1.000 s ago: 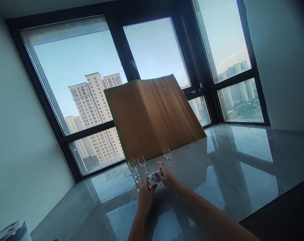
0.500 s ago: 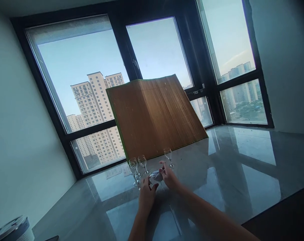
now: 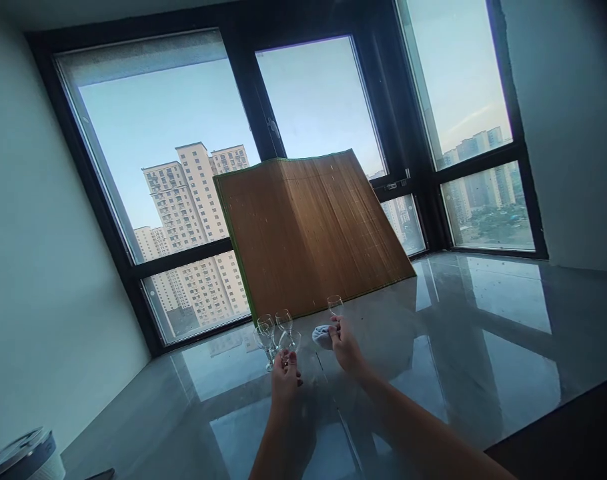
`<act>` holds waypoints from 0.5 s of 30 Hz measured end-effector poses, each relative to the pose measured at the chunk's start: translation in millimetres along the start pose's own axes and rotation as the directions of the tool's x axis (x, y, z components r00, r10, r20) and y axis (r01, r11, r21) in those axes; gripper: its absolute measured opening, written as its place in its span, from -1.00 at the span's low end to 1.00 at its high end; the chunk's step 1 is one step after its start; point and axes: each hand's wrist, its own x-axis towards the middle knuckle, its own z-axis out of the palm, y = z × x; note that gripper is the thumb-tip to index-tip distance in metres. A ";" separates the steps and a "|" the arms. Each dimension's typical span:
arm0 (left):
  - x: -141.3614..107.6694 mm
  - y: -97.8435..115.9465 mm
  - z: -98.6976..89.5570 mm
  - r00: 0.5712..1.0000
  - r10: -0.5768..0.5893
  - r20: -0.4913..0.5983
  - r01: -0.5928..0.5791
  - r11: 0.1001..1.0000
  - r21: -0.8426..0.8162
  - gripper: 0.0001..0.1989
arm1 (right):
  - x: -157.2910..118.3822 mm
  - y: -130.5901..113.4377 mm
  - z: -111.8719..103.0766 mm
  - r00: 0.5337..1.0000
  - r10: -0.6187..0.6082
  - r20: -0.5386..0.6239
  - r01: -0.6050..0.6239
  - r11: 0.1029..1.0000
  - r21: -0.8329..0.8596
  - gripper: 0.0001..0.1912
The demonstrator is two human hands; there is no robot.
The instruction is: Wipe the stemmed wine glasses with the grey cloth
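Leftmost, your room has a pale, blue-green wall (image 3: 28,220), with a white tub with a dark-banded lid (image 3: 26,457) at the lower corner and a dark flat object (image 3: 101,475) beside it, cut off by the lower edge. From there, a glossy grey tiled surface (image 3: 173,427) spreads across, mirroring the light of the black-framed windows (image 3: 183,257), beyond which beige tower blocks (image 3: 193,193) rise.

A cluster of clear stemmed glasses (image 3: 264,333) stands upright just beyond your left hand (image 3: 285,380), whose fingers are closed on another clear glass (image 3: 290,341), its bowl upward. Behind, a brown slatted mat with green edging (image 3: 313,233) leans back towards the windows.

Further right, your right hand (image 3: 346,347) grips a bunched bluish-white cloth (image 3: 322,337) above the tiles, and a lone clear glass (image 3: 335,306) shows partly hidden behind your fingers. A dark seam (image 3: 328,383) runs between your forearms. At far right you have a dim grey-blue wall (image 3: 568,147) and a black area (image 3: 578,427) below the tiled edge.
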 end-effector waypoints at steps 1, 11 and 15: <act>-2.2 4.8 0.5 0.993 -0.111 0.041 0.117 0.979 -0.169 -0.61 | -1.2 0.1 1.0 1.000 0.002 0.020 -0.001 1.000 -0.013 -0.59; -24.4 40.2 -20.1 0.814 -0.167 0.556 0.576 0.352 -0.738 -0.51 | -26.4 -25.0 10.4 0.886 0.016 0.463 -0.085 0.988 0.129 -0.34; -24.0 39.1 -20.6 0.795 -0.132 0.592 0.600 0.320 -0.734 -0.43 | -34.3 -36.0 7.1 0.806 0.006 0.591 -0.131 0.977 0.169 -0.15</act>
